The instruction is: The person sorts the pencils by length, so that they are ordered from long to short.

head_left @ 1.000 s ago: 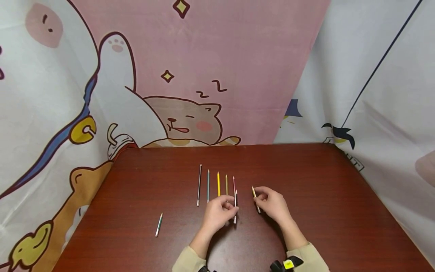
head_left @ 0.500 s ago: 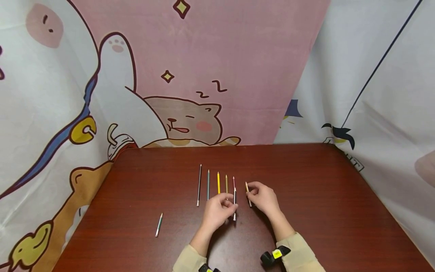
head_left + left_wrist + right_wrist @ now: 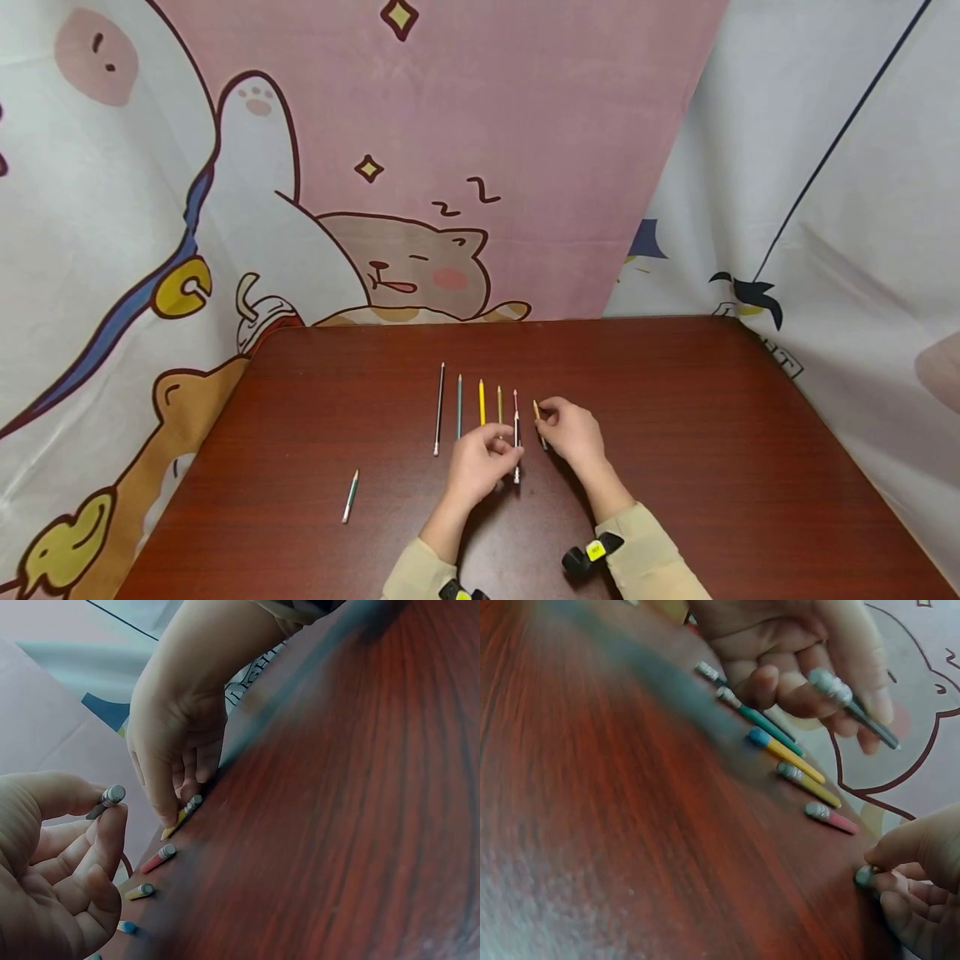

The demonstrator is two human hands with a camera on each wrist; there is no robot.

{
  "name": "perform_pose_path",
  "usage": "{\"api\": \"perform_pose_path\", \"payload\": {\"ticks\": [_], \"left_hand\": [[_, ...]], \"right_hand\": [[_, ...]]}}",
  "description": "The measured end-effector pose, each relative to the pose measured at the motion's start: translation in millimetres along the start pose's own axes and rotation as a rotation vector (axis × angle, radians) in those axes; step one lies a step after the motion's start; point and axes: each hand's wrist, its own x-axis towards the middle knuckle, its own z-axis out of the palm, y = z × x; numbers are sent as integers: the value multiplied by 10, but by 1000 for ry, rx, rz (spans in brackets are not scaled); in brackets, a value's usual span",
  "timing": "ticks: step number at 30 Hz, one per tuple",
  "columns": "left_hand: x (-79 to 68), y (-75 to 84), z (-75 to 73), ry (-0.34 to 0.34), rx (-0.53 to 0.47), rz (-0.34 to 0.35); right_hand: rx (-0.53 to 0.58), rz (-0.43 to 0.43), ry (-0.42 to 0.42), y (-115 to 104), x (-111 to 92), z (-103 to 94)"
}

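Note:
My left hand [image 3: 480, 467] pinches a dark pencil [image 3: 870, 724] with a pale eraser end between thumb and forefinger, raised above the table. To its right, my right hand [image 3: 576, 433] grips a yellowish pencil [image 3: 174, 825] low at the tabletop, at the right end of a row. That row holds a black pencil [image 3: 439, 408], a teal pencil [image 3: 460, 404], a yellow pencil [image 3: 482, 404], an ochre pencil [image 3: 499, 402] and a pink pencil [image 3: 841, 822]. In the head view my left hand hides the lower ends of several, and the dark pencil overlaps the pink one.
A short green pencil [image 3: 350, 497] with a white end lies apart at the left of the brown wooden table [image 3: 712, 467]. Behind the table hangs a printed cloth [image 3: 570, 167] with cartoon animals.
My right hand has moved left and slightly away from me with the yellowish pencil, bringing it closer to the row. My left hand has shifted only slightly, still holding the dark pencil.

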Motion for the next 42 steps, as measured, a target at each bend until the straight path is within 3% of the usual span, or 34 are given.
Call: {"api": "perform_pose_path", "payload": {"ticks": [7,13,21,25,30,42], "left_hand": [[46,-13,38,5,33,-5],[79,-6,96,12,3,-2],[105,-20,149,29,19,18],[134,-18,171,34,39,-5],[169,-17,219,55,91,15],[262,58,368,82,170,41]], "right_hand": [[-13,7,-7,-3,11,30],[10,-22,-3,27,2,24],[146,-55,26,142,-54,9],[226,-26,8,207,-108,-30],[294,14,-20,290,-184,-105],[359,84,-51,431,-359,-348]]}}
